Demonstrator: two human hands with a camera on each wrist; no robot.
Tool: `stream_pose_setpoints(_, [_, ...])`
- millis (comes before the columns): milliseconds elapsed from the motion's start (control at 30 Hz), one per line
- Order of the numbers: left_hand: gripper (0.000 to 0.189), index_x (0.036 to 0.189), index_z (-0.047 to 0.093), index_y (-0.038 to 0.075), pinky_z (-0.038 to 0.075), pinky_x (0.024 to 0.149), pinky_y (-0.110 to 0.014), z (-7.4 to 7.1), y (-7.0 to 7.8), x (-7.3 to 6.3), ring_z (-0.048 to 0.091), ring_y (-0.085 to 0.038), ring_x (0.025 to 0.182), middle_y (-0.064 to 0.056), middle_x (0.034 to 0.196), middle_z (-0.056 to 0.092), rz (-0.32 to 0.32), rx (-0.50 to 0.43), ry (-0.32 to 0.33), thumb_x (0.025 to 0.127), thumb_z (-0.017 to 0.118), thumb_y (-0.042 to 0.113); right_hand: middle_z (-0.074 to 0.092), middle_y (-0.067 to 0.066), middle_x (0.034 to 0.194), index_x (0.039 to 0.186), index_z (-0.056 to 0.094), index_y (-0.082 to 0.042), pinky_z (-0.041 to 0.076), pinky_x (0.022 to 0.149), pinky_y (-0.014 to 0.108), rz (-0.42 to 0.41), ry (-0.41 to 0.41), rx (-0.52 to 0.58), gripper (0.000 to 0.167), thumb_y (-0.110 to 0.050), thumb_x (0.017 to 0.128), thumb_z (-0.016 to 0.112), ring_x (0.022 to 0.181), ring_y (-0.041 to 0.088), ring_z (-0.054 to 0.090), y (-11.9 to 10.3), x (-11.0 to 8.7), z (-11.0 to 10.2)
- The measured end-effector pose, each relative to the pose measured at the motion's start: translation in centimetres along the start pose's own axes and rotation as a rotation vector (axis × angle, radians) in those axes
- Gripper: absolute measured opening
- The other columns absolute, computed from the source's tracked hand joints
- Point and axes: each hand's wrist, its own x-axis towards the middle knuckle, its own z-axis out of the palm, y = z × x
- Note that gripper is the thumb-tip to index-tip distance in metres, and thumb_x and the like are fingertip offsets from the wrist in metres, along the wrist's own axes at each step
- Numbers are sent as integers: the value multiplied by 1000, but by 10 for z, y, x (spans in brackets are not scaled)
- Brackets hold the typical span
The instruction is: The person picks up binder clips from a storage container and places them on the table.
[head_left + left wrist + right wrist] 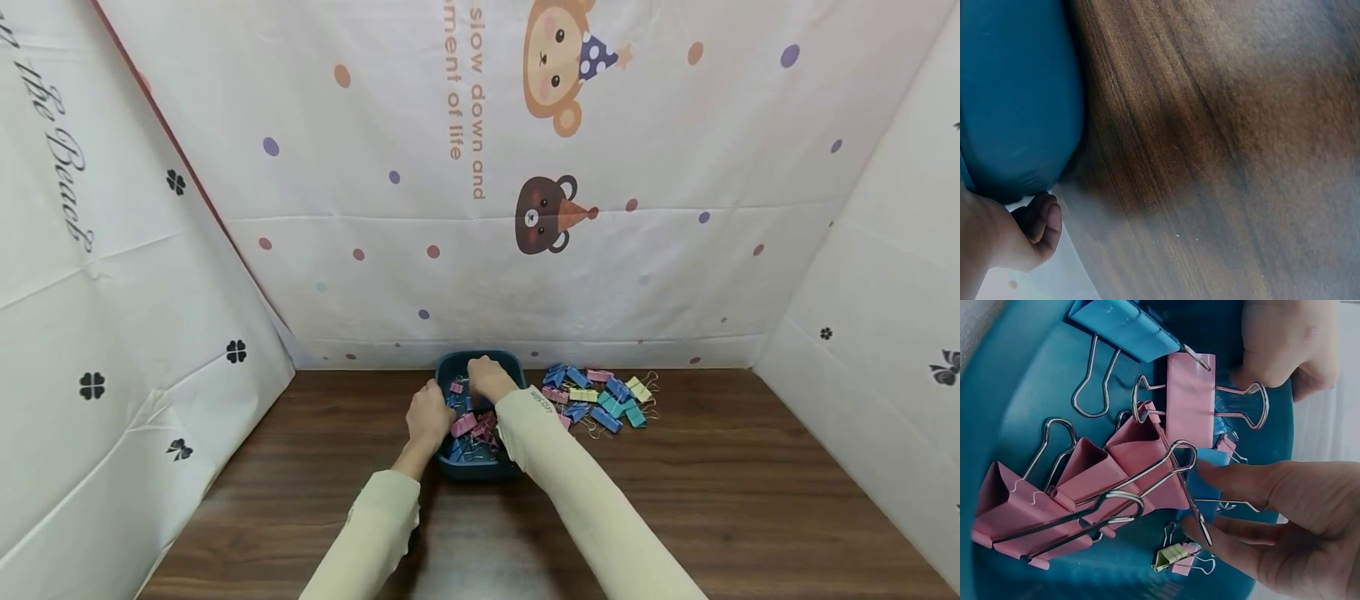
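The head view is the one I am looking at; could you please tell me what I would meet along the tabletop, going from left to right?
Left hand → teal bin → pile of loose binder clips.

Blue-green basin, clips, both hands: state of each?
Basin: upright on the table, clips inside
Left hand: holding the basin's edge
Right hand: inside the basin, pinching
Blue clip: pinched
Large pink clip: in basin, handles spread to opposite sides
Clip pile: loose, right of basin
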Motion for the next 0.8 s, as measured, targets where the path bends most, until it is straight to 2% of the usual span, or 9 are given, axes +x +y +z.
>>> stream_pose_setpoints(233, [46, 125, 58, -9, 58, 91, -55, 4, 4, -2, 69, -37, 105, -26, 117, 68, 2, -8, -16, 87, 74, 8, 60, 20, 135, 127, 65, -2, 54, 77, 36, -43, 56, 26, 37, -10, 92, 74, 99, 26, 65, 11, -20, -13])
stream_pose_setpoints(467, [41, 120, 59, -9, 59, 85, -55, 2, 5, -3, 69, -38, 102, -26, 111, 69, 10, 7, 12, 86, 74, 7, 65, 17, 122, 121, 66, -3, 57, 76, 38, -11, 138, 27, 36, -11, 88, 79, 94, 26, 65, 30, -34, -52])
stream_pose_setpoints(633, [43, 122, 58, -10, 59, 86, -54, 1, 4, -4, 69, -38, 103, -26, 112, 68, 11, 12, 1, 86, 74, 7, 61, 20, 128, 125, 61, 0, 56, 81, 42, 31, 186, 48, 42, -5, 86, 77, 98, 29, 62, 70, -64, -87])
stream_pose_setpoints(800, [44, 123, 57, -10, 58, 86, -55, -3, 2, -5, 69, -38, 103, -26, 112, 68, 3, 17, -1, 86, 74, 7, 58, 30, 133, 136, 51, 8, 56, 90, 49, 72, 199, 90, 53, 1, 87, 71, 110, 39, 62, 130, -93, -111])
